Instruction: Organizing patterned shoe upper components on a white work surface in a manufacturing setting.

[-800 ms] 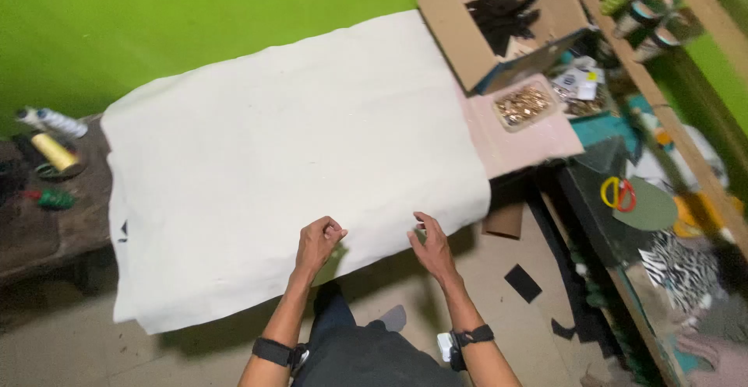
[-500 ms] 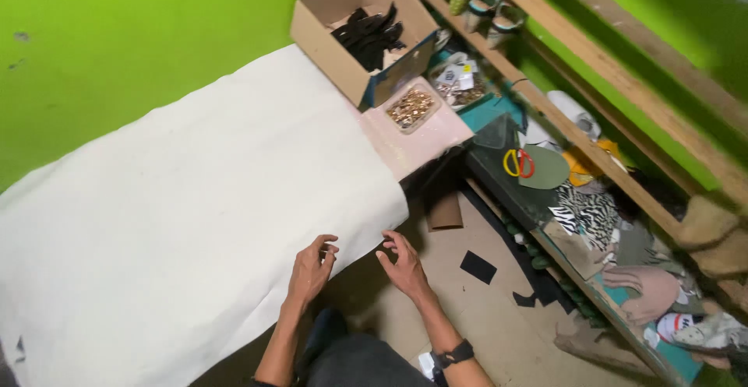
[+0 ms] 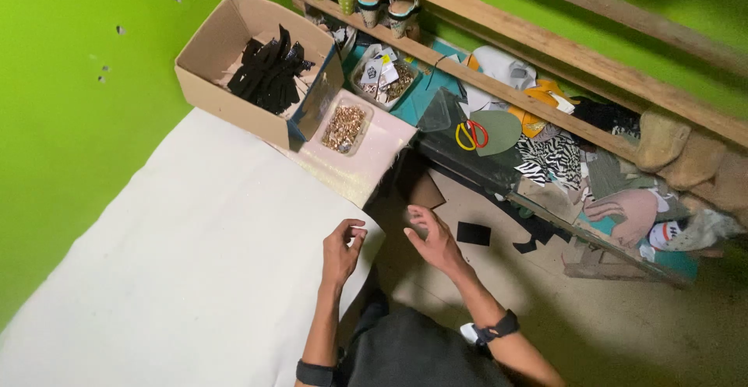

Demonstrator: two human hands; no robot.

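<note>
Person sits at the near edge of a table covered by a white cloth (image 3: 179, 262). Left hand (image 3: 343, 248) hovers over the cloth's near right corner, fingers curled in, thumb and fingertips pinched together; can't tell if anything small is held. Right hand (image 3: 431, 237) is off the table edge, over the floor, fingers loosely curled; something small may sit at the fingertips, too blurred to tell. Hands are near each other, not touching. Black band on each wrist.

At the far end of the cloth: cardboard box (image 3: 253, 68) with black pieces (image 3: 269, 72) inside. Just beside it, on a pink board (image 3: 366, 161), a clear tray of gold bits (image 3: 344, 128). To the right, a low shelf with scissors (image 3: 471, 135) with red and yellow handles, zebra-print scraps (image 3: 549, 157), other cut material. Black scraps on the floor (image 3: 473, 233).
</note>
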